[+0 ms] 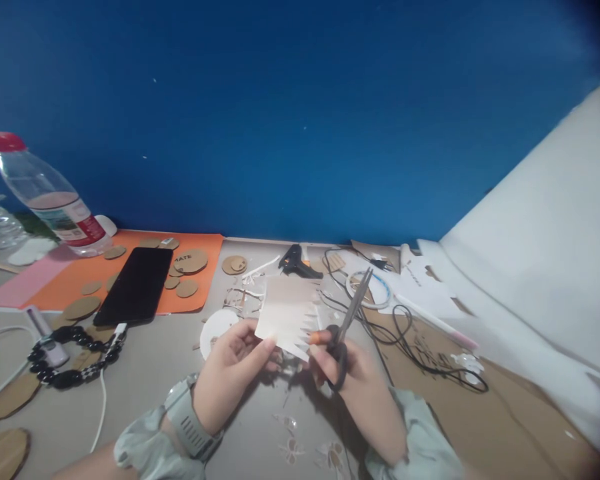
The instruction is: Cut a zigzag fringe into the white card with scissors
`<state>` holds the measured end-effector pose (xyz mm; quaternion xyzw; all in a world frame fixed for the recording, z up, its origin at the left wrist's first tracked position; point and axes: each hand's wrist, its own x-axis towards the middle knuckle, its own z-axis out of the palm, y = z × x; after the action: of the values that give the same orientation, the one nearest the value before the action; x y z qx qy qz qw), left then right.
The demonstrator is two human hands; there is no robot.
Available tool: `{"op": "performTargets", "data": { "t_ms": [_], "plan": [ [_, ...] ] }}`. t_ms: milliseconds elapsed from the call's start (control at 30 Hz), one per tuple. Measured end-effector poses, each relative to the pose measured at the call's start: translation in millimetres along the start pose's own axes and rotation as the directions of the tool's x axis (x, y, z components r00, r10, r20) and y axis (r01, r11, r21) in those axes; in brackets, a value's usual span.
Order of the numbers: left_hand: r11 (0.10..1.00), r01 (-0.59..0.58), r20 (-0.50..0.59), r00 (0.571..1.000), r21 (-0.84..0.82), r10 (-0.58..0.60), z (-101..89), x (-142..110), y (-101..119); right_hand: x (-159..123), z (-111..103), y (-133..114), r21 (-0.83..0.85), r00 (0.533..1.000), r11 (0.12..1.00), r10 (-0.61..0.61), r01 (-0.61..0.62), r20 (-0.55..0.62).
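My left hand (pixel 233 373) is closed on the lower left edge of a pale sheet of paper (pixel 286 312), its thumb lying on top. Several short cuts form a fringe along the paper's right side. In my right hand (pixel 363 390) are scissors (pixel 356 308) with dark handles, their blades pointing up and away from the paper. The fingertips of that hand reach the paper's lower right corner; whether they pinch it I cannot tell. Just behind the paper lies a black glue gun (pixel 298 263). A white disc (pixel 219 332) sits beside my left hand, partly hidden by it.
On the left are a phone (pixel 135 285), an orange sheet (pixel 203 293) with cardboard discs (pixel 191 261), a bottle (pixel 63 200) and a black bead bracelet (pixel 63 380). A dark cable (pixel 405 337) crosses the cardboard (pixel 480 427) at right. Behind rises a blue wall (pixel 300 133).
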<state>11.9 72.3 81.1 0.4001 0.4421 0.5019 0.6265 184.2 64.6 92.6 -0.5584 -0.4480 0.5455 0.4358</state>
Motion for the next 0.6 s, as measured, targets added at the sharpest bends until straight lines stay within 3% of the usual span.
{"op": "performTargets", "data": {
  "t_ms": [167, 267, 400, 600],
  "plan": [
    [0.998, 0.066, 0.078, 0.995, 0.021, -0.068, 0.8, -6.6, -0.5, -1.1, -2.0, -2.7, -0.105, 0.998, 0.993, -0.042, 0.047, 0.042],
    [0.991, 0.062, 0.068, 0.995, 0.117, -0.070, 0.9, -9.0, -0.4, -2.0, -1.4, -2.4, -0.134, 0.995, 0.990, -0.034, 0.047, 0.095],
    [0.972, 0.031, 0.040, 0.998, 0.234, -0.042, 3.4, -7.6, 3.0, -2.5, 0.7, -4.4, -0.090, 0.990, 0.995, 0.045, -0.033, 0.136],
    [0.974, 0.010, 0.033, 0.999, 0.227, -0.018, 6.0, -5.3, 4.4, -2.2, 1.6, -4.9, 0.002, 0.988, 0.996, 0.086, -0.087, 0.131]
  ]
}}
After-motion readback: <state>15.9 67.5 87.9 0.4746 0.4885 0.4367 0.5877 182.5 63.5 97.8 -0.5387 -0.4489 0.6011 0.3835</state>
